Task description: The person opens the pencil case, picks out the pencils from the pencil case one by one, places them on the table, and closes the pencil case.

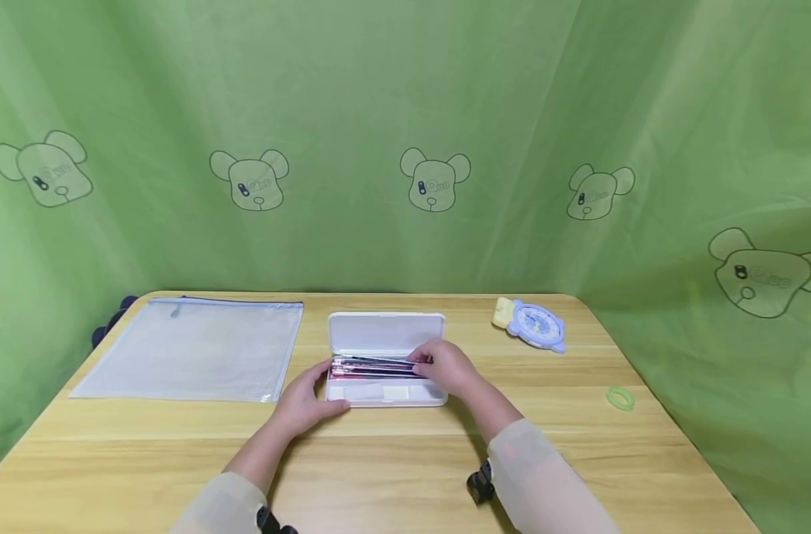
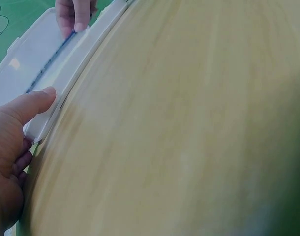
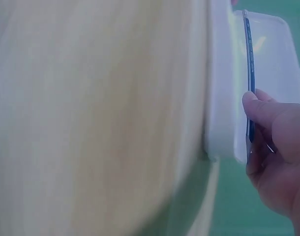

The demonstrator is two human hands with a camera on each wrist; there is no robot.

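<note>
A white pencil case [image 1: 387,331] stands on the table with its lid raised at the back. Several pencils [image 1: 372,368] lie lengthwise inside, and a pale block [image 1: 396,392] sits in the front part. My left hand [image 1: 304,403] grips the case's left end, thumb over the front rim and fingers around the outside. At the right end, my right hand [image 1: 448,366] reaches over the case. Thumb and fingers there pinch a dark pencil [image 3: 251,59], which runs along the case in both wrist views.
Left of the case lies a translucent zip pouch [image 1: 199,352]. At the back right, a blue toy clock [image 1: 537,325] lies against a pale yellow block [image 1: 502,312]. Green rings [image 1: 620,398] rest near the right table edge. A green curtain [image 1: 352,245] hangs behind the table.
</note>
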